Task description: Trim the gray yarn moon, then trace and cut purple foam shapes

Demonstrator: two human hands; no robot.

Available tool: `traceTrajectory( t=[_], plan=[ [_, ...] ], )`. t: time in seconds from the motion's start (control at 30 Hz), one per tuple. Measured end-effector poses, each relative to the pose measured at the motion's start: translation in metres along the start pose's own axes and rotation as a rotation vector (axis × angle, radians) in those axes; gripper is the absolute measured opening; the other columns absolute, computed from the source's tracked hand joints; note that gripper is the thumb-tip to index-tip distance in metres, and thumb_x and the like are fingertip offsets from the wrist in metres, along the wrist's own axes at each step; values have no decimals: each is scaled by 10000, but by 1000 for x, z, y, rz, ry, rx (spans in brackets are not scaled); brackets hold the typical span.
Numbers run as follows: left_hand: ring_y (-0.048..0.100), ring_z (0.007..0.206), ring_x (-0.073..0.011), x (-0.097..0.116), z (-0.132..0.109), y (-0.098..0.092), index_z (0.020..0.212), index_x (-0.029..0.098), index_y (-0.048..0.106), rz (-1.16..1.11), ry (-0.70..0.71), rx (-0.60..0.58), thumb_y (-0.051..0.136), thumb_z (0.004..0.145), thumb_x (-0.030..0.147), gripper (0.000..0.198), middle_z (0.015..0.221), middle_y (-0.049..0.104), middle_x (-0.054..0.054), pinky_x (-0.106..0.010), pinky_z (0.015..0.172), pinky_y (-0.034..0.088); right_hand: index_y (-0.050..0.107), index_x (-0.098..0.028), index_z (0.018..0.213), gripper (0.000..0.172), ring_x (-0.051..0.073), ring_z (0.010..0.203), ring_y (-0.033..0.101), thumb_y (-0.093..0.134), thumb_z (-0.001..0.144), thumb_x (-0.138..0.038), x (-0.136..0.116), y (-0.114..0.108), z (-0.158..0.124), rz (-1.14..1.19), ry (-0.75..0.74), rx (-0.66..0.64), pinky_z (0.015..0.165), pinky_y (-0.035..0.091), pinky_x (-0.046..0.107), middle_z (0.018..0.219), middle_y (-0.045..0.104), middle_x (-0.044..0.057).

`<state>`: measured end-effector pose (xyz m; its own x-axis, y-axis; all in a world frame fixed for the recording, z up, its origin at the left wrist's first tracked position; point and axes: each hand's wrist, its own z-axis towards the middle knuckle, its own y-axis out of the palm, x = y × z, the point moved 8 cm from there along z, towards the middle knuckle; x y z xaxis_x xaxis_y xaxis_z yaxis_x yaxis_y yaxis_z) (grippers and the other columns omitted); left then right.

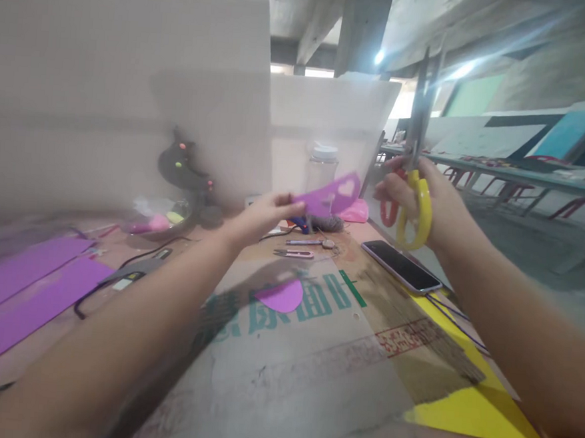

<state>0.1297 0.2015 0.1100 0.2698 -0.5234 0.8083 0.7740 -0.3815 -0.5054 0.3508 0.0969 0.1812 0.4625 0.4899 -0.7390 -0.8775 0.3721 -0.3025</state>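
Note:
My left hand [275,212] pinches one end of a purple cut piece [324,198] with heart-shaped holes, raised above the table. On the right, my right hand [425,188] is closed on scissors [420,121] with one yellow and one red handle, blades pointing up. The blades are blurred. A second purple piece [283,296], shaped like a petal, lies on the cardboard between my arms. Small snips [295,253] and a pen-like tool [303,242] rest farther back on the cardboard.
A phone [402,267] lies right of centre beside yellow sheet material [479,415]. Purple sheets [36,308] are at left. Behind stand a lidded clear jar [322,168], a black tape dispenser-like object [179,164] and white panels [121,93]. Stools [507,189] appear at far right.

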Motion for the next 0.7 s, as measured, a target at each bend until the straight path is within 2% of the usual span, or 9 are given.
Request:
traceTrajectory(
  t=[0.03,0.13,0.2,0.33,0.43,0.53,0.6,0.7],
  plan=[
    [643,886,-177,2,9,-2,1081,185,635,-6,-18,43,549,870,570,448,1021,699,-74,-297,816,482,558,-256,1062,270,167,711,634,671,898,-438,0,4,-2,-13,9,-3,579,490,291,878,651,51],
    [615,715,-182,-5,18,-14,863,150,670,47,-133,126,717,734,466,344,779,675,-59,-293,690,468,572,-254,1064,266,137,576,566,690,869,-391,-1,16,-6,-65,24,-14,483,450,272,833,649,20],
    [591,669,-184,-9,6,-26,789,156,681,84,-170,175,742,698,447,311,713,651,-38,-285,637,438,570,-257,1080,277,123,558,547,694,856,-363,-3,23,-10,-62,18,-42,478,443,262,827,632,1],
    [569,690,-180,-2,-43,-47,845,186,694,109,-158,258,662,785,541,362,732,631,-5,-266,625,406,567,-248,1101,280,147,670,599,675,855,-327,-10,42,-23,-49,-15,-133,538,477,264,852,619,9],
    [558,676,-168,10,-80,-43,824,202,676,99,-151,238,624,831,569,371,687,594,15,-260,635,398,548,-244,1125,311,163,728,620,666,854,-341,-12,68,-38,7,-5,-246,516,463,248,858,602,11],
    [520,628,-166,22,-109,-27,732,205,656,94,-136,162,595,866,530,356,634,550,12,-265,595,370,517,-242,1122,355,152,683,603,686,835,-365,-14,93,-51,75,-3,-341,489,450,245,843,590,5],
    [509,614,-163,24,-124,-19,739,212,669,61,-158,157,601,867,516,336,652,569,8,-262,561,345,503,-247,1105,343,146,658,594,686,838,-359,-17,101,-58,105,-9,-351,508,472,259,839,600,3],
    [532,638,-163,26,-137,-12,744,216,680,-10,-164,141,615,864,507,321,695,613,4,-264,584,374,496,-251,1106,318,156,710,620,675,850,-311,-22,104,-65,129,-33,-328,622,534,307,859,614,4]
  ],
)
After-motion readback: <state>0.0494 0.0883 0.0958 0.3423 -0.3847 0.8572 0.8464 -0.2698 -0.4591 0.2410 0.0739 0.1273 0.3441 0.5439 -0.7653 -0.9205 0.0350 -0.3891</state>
